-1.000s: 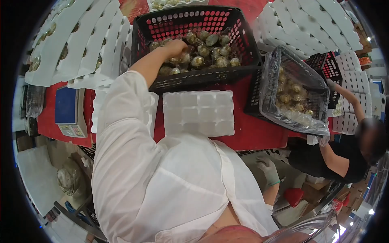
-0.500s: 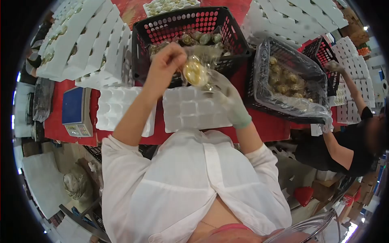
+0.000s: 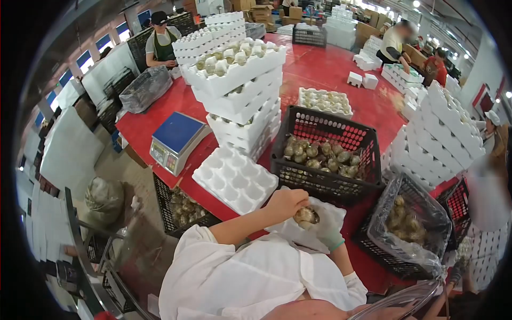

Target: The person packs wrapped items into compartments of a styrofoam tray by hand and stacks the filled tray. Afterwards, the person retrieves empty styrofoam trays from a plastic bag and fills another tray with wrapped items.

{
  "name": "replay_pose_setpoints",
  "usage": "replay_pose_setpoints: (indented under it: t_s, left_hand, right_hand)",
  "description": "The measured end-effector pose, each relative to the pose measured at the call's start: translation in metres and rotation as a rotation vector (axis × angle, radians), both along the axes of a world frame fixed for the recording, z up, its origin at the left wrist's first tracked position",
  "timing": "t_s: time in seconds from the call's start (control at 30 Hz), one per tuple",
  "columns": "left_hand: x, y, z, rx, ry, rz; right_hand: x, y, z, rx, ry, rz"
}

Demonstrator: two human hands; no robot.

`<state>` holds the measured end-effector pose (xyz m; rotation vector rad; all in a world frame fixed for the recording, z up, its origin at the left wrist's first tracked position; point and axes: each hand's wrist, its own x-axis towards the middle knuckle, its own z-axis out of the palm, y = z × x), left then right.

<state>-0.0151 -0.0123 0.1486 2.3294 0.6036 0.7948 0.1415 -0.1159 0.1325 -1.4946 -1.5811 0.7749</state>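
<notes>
A plastic-wrapped round item point(image 3: 305, 215), brownish with a pale side, sits between my two hands, low over a white foam tray point(image 3: 334, 211) with round hollows. My bare left hand point(image 3: 288, 206) has its fingers closed on the item from the left. My right hand point(image 3: 327, 234), in a pale glove with a greenish cuff, grips it from the right and below. Beyond the tray stands a black crate point(image 3: 326, 180) holding several similar wrapped items point(image 3: 322, 153). Another white foam tray point(image 3: 234, 181) with bare hollows lies to the left.
Stacked filled foam trays point(image 3: 242, 101) rise behind on the left, beside a blue-topped scale point(image 3: 178, 133). A plastic-lined crate point(image 3: 378, 242) stands at right, near more stacked trays point(image 3: 434, 138). Another crate point(image 3: 184, 226) sits below the table edge. Several people work around the red table point(image 3: 314, 69).
My view has swung up and left, taking in more of the table and room. Both hands have brought the wrapped item from beside the crate down to the tray.
</notes>
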Motion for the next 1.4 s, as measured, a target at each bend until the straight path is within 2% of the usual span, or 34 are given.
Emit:
replay_pose_setpoints:
  t_s: [0.07, 0.13, 0.17, 0.2, 0.27, 0.33, 0.47, 0.5, 0.53, 0.57, 0.6, 0.63, 0.67, 0.7, 0.77, 0.83, 0.87, 0.9, 0.97, 1.0, 1.03, 1.1, 1.13, 1.17, 1.2, 1.23, 1.27, 1.33, 1.37, 1.4]
  left_hand:
    - [-0.004, -0.008, -0.001, -0.002, 0.024, 0.003]
    - [-0.005, -0.007, -0.003, 0.015, -0.014, -0.025]
    - [-0.008, -0.005, -0.002, -0.026, 0.05, -0.014]
    - [-0.01, -0.004, -0.002, -0.067, 0.114, -0.004]
    - [-0.01, -0.002, -0.008, -0.143, 0.085, -0.034]
    - [-0.009, -0.005, -0.018, -0.717, -0.052, -0.073]
    - [-0.005, -0.014, -0.022, -0.908, 0.062, 0.039]
    - [-0.003, -0.015, -0.028, -0.844, 0.096, 0.081]
    - [0.002, -0.017, -0.039, -0.959, -0.006, 0.094]
    - [0.008, -0.018, -0.051, -1.077, -0.104, 0.104]
    - [0.009, -0.014, -0.06, -1.119, -0.087, 0.057]
    - [0.015, -0.018, -0.054, -1.228, -0.097, 0.06]
    - [0.019, -0.022, -0.048, -1.337, -0.107, 0.073]
    - [0.021, -0.017, -0.077, -1.491, -0.202, 0.026]
    - [0.025, -0.017, -0.084, -1.453, -0.198, -0.022]
    - [0.033, -0.011, -0.116, -1.469, -0.256, 0.107]
    - [0.034, -0.005, -0.14, -1.345, -0.331, 0.061]
    - [0.043, -0.015, -0.117, -1.21, -0.482, 0.192]
    - [0.051, -0.018, -0.076, -0.814, -0.477, 0.202]
    - [0.056, -0.024, -0.059, -0.89, -0.44, 0.277]
    - [0.062, -0.029, -0.052, -0.952, -0.409, 0.341]
    - [0.066, -0.041, -0.071, -0.975, -0.534, 0.29]
    - [0.064, -0.046, -0.063, -0.931, -0.522, 0.281]
    - [0.063, -0.047, -0.072, -0.938, -0.519, 0.283]
    - [0.061, -0.047, -0.086, -1.013, -0.564, 0.297]
    - [0.057, -0.049, -0.092, -1.09, -0.611, 0.317]
    - [0.051, -0.049, -0.097, -1.098, -0.613, 0.334]
    - [0.037, -0.047, -0.105, -1.342, -0.556, 0.397]
    - [0.031, -0.048, -0.115, -1.346, -0.558, 0.416]
    - [0.027, -0.05, -0.13, -1.454, -0.553, 0.503]
  right_hand:
    - [0.0, -0.01, 0.018, -0.221, 0.091, 0.017]
    - [-0.003, -0.01, 0.012, -0.203, 0.166, 0.039]
    - [-0.004, -0.011, 0.01, -0.184, 0.242, 0.083]
    - [-0.005, -0.014, 0.011, -0.037, 0.064, 0.069]
    - [0.0, -0.015, 0.013, -0.086, 0.101, 0.111]
    - [0.0, -0.017, 0.011, -0.14, 0.15, 0.156]
    - [-0.002, -0.022, 0.009, -0.115, 0.306, 0.151]
    - [-0.001, -0.024, 0.01, -0.08, 0.393, 0.133]
    - [0.003, -0.023, -0.008, -0.076, 0.305, 0.116]
    - [0.002, -0.024, -0.016, -0.011, 0.37, 0.072]
    - [0.002, -0.026, -0.021, 0.055, 0.431, 0.028]
    - [0.006, -0.028, -0.017, 0.108, 0.279, 0.011]
    - [0.007, -0.031, -0.007, 0.111, 0.274, -0.019]
    - [0.006, -0.034, 0.007, 0.082, 0.278, -0.019]
    - [0.013, -0.036, 0.014, -0.088, 0.262, 0.018]
    - [0.014, -0.032, 0.007, 0.23, 0.102, 0.001]
    - [0.013, -0.033, -0.003, 0.01, 0.271, -0.099]
    - [0.005, -0.025, -0.011, 0.118, 0.434, -0.152]
    - [0.001, -0.028, -0.009, 0.052, 0.121, -0.336]
    - [-0.005, -0.025, -0.011, 0.048, 0.204, -0.462]
    - [-0.003, -0.018, -0.017, 0.051, 0.337, -0.484]
    - [-0.001, -0.007, -0.027, 0.071, 0.572, -0.55]
    - [0.0, -0.005, -0.035, 0.061, 0.573, -0.553]
    - [0.002, -0.004, -0.045, 0.053, 0.463, -0.534]
    - [0.004, -0.004, -0.056, 0.043, 0.351, -0.513]
    - [0.005, -0.005, -0.064, 0.029, 0.35, -0.508]
    - [0.007, -0.006, -0.073, 0.023, 0.324, -0.454]
    - [0.008, -0.007, -0.086, 0.002, 0.305, -0.383]
    - [0.008, -0.007, -0.092, -0.032, 0.229, -0.35]
    - [0.007, -0.007, -0.097, -0.066, 0.15, -0.317]
